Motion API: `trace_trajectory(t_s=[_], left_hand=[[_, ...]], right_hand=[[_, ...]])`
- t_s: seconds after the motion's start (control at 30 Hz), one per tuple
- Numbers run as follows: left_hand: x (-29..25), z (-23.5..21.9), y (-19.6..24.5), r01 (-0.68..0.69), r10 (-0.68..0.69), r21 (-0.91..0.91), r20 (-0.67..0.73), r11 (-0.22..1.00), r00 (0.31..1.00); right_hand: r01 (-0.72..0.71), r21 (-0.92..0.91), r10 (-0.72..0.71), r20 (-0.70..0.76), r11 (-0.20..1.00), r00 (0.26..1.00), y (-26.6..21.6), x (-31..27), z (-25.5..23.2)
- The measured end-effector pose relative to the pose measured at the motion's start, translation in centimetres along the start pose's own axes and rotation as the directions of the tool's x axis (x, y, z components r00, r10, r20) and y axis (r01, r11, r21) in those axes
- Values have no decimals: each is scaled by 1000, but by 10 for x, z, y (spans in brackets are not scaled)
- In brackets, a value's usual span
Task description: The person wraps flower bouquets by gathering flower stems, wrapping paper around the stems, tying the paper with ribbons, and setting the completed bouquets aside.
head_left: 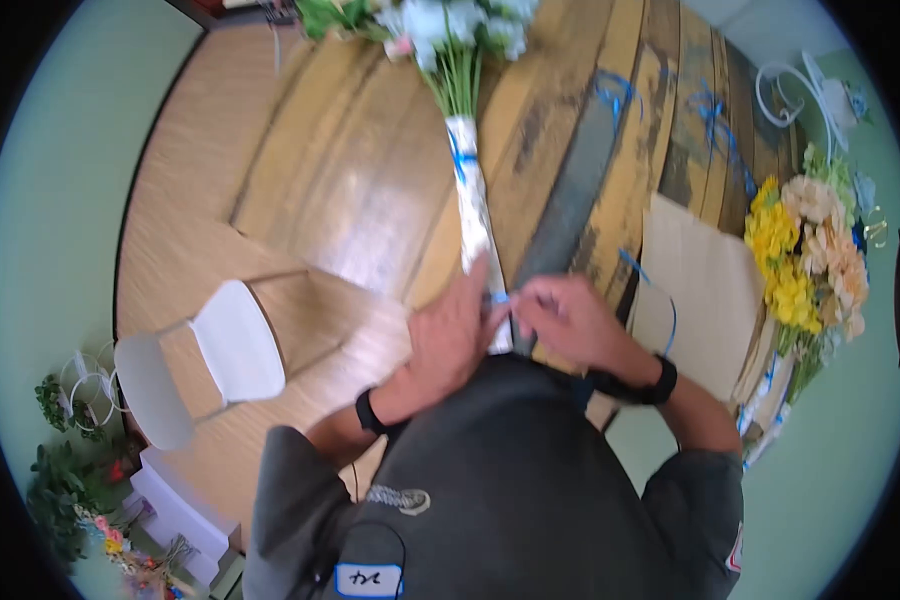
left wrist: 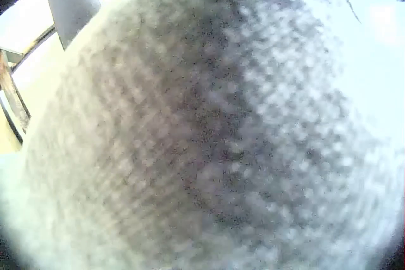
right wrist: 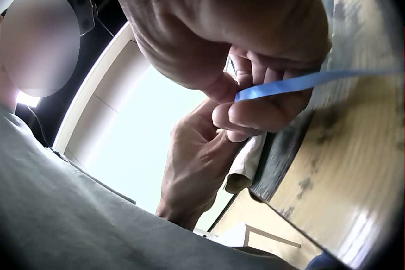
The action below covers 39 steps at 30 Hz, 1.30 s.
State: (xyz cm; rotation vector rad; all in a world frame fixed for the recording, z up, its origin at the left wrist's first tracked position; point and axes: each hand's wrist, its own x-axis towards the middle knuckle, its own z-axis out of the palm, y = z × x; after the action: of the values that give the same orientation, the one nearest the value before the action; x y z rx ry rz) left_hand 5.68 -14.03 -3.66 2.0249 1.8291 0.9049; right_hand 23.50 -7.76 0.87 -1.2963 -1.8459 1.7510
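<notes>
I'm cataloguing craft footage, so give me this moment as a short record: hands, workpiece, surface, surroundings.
Left hand: lies on the white paper-wrapped stem bundle; how firm its grip is, unclear
Right hand: pinches a narrow, shiny blue ribbon between thumb and fingers
Workpiece: pale blue bouquet, its green stems running into the wrapped bundle
Surface: table of worn, multi-toned wooden planks
To the right: flat tan paper sheet; yellow and peach bouquet beside it
To the left: white chair

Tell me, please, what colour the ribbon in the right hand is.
The ribbon is bright blue; it shows best in the right wrist view.
</notes>
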Motion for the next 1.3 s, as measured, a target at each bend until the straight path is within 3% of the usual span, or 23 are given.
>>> trace_trajectory(t_s=[0.03,0.07,0.17,0.23,0.53,0.67,0.73,0.77,0.8,0.83,0.87,0.9,0.93,1.0,1.13,1.17,1.23,1.27,1.3], left_hand=[[3,-3,4,38,-40,-36,-46,999,998],[4,-5,7,142,-142,-39,13,989,990],[4,-7,9,175,-174,-52,26,983,984],[10,-12,10,240,-241,18,119,971,963],[19,-17,21,260,-282,126,211,957,936],[21,-23,18,228,-255,155,188,961,948],[27,-40,15,416,-396,13,335,909,855],[31,-47,15,330,-349,116,292,937,890],[37,-54,8,327,-349,123,293,937,890],[47,-61,-4,-48,-22,207,320,977,947],[57,-67,-12,-415,302,268,375,870,876],[66,-73,-13,-467,331,171,503,868,799],[77,-74,-14,-473,334,175,504,864,796],[102,-71,-19,-623,514,-121,696,773,502],[140,-57,-17,-628,624,-343,723,698,298],[149,-52,-13,-634,636,-359,718,685,281],[163,-41,-9,-699,593,-370,799,612,97],[168,-35,-9,-698,599,-380,796,607,88],[173,-29,-9,-710,614,-419,789,566,24]], right_hand=[[-36,25,36,1,999,999,-2,-1,-3],[-43,51,42,27,998,999,5,0,-6],[-66,38,64,53,997,997,3,1,-14],[10,58,-13,50,998,999,11,6,-16],[-67,95,54,132,993,990,-1,12,-36],[10,63,-16,106,998,994,4,12,-35],[87,98,-95,75,991,993,8,11,-34],[93,107,-101,72,990,992,8,11,-35],[101,61,-107,94,993,990,6,11,-37],[110,16,-111,114,994,987,5,10,-38],[112,24,-114,111,993,987,6,10,-39],[102,34,-105,129,994,986,5,10,-39],[94,42,-100,145,995,984,4,10,-40],[97,46,-102,141,994,985,-1,10,-41],[118,19,-119,123,993,985,-10,8,-50],[109,19,-111,103,994,988,-13,6,-52],[172,-56,-164,122,983,979,-19,6,-54],[164,-55,-157,115,985,981,-19,6,-55],[181,-74,-170,135,981,976,-19,7,-56]])
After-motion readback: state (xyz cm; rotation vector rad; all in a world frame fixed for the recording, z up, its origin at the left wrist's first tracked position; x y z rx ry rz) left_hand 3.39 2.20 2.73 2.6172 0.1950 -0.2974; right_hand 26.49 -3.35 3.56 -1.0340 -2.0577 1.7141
